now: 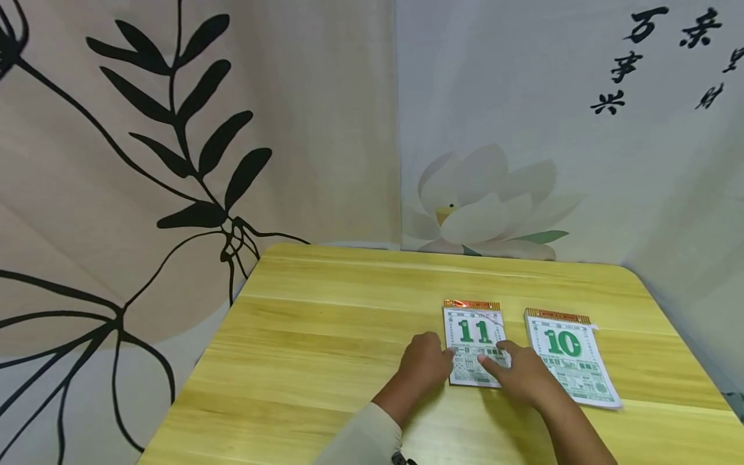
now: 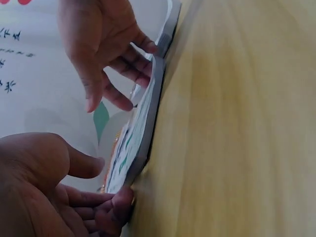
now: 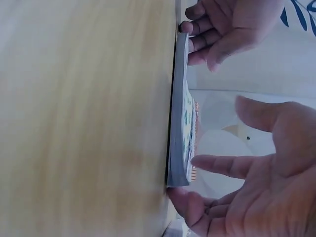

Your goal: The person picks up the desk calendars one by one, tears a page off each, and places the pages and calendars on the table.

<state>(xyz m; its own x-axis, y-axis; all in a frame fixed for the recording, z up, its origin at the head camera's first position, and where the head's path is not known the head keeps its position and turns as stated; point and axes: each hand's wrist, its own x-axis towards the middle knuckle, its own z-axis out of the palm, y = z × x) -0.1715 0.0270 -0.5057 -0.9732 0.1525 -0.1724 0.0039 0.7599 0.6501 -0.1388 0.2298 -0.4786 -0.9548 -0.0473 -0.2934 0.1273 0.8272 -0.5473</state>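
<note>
A tear-off calendar with a green 11 lies flat on the wooden table. My left hand is at its left edge; in the left wrist view the fingers touch the pad's side while the thumb stands off it. On the opposite side is my right hand. In the right wrist view its index finger reaches to the page, the lower fingers lie by the pad's edge, and the thumb points away. A second tear-off calendar, showing 10, lies to the right, its lower left partly behind the right hand.
The wooden table has a rounded far right corner. Behind it hang cloth curtains, one with a black plant print, the other with a pale lotus and black characters. A small white tab sticks out beside the 10 calendar.
</note>
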